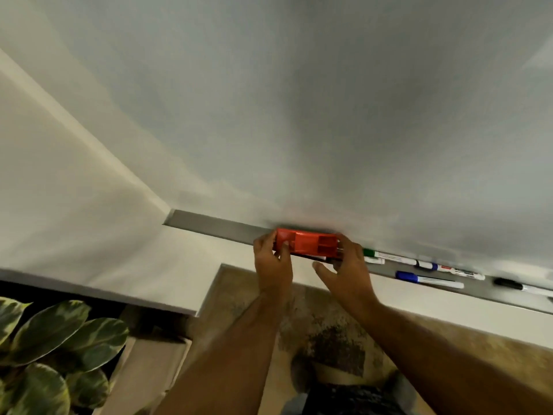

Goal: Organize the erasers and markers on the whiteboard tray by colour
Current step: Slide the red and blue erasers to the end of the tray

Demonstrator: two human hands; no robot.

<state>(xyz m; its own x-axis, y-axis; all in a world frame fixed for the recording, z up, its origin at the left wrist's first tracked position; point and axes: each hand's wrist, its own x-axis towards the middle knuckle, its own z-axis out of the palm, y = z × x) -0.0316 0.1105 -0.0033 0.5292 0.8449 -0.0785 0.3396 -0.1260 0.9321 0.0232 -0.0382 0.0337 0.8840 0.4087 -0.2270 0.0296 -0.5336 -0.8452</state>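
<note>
A red eraser (306, 244) lies on the grey whiteboard tray (215, 226), held at both ends. My left hand (273, 262) grips its left end with curled fingers. Its right end is held by my right hand (347, 271), fingers curled round it and thumb stretched out below. Just under the eraser a marker shows only as a thin strip. To the right on the tray lie a green-capped marker (389, 256), a second green marker (374, 260) partly behind my right hand, two blue-capped markers (428, 280) (449, 269) and a black-capped marker (523, 286).
The whiteboard (299, 115) fills the upper view, its left edge meeting a white wall (59, 175). A leafy plant (54, 348) stands at the lower left. Patterned floor (329, 324) lies below the tray. The tray's left stretch holds nothing.
</note>
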